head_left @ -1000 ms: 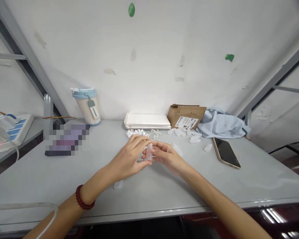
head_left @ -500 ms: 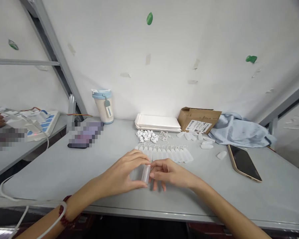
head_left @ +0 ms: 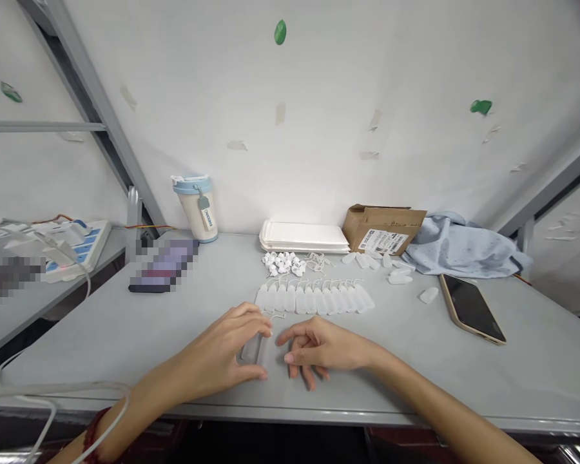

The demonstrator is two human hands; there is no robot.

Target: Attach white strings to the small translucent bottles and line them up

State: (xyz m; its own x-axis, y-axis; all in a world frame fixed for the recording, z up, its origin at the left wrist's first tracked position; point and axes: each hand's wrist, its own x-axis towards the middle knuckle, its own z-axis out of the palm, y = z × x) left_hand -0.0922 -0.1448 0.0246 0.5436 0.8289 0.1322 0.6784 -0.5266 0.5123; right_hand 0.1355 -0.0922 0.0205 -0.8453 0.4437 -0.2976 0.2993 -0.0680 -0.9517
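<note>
My left hand (head_left: 239, 348) spans a small clear plastic tube (head_left: 267, 351), fingertips at its far end and thumb at its near end, low over the table. Another clear piece (head_left: 250, 349) lies beside it under the palm, partly hidden. A thin white cord (head_left: 278, 316) shows just past the fingertips. My right hand (head_left: 314, 351) hovers to the right of the tube, apart from it, fingers loosely curled and spread with nothing in them. Beyond both hands lies a row of translucent sleeves (head_left: 315, 299) with cord loops at their far ends.
Small white caps (head_left: 284, 263) and loose cords (head_left: 318, 262) lie behind the row. Farther back are white trays (head_left: 304, 237), a cardboard box (head_left: 384, 225) and blue cloth (head_left: 464, 248). Loose translucent pieces (head_left: 400, 276) and a phone (head_left: 472, 309) lie right; a cup (head_left: 198, 209) stands left.
My left hand has moved left and slightly down with the clear tube. The right hand has come away from the tube, its fingers now apart. The whole sleeve row now shows.
</note>
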